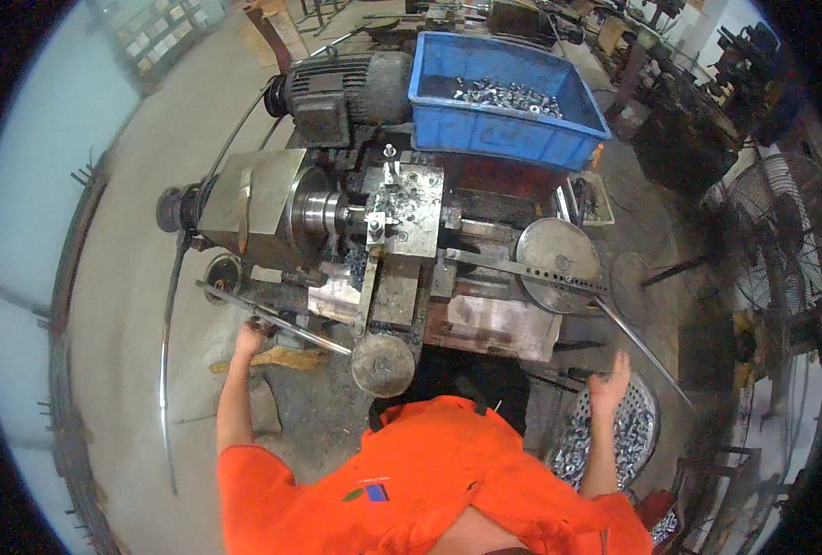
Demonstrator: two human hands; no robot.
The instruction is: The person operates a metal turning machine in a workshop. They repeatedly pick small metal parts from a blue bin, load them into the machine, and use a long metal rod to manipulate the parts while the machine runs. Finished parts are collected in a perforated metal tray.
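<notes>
My left hand (251, 339) is at the left of a small lathe, just below a long steel lever (286, 326). Its fingers look curled at a dark part that I cannot make out. My right hand (611, 381) is raised on the right with its fingers stretched out and nothing visible in it. Beneath it sits a perforated basin (651, 427) of small shiny metal parts (605, 444). Between my arms, the lathe's chuck (318, 213) faces a tool block (405, 217) strewn with dark chips. A round disc (383, 364) ends the lever nearest me.
A blue plastic bin (508, 129) with metal parts stands behind the lathe, beside a ribbed motor (351, 92). To the right are a large round plate (557, 264), a perforated bar (522, 268), a slanting rod (647, 356) and a fan (772, 231). A brush (244, 208) lies on the headstock cover.
</notes>
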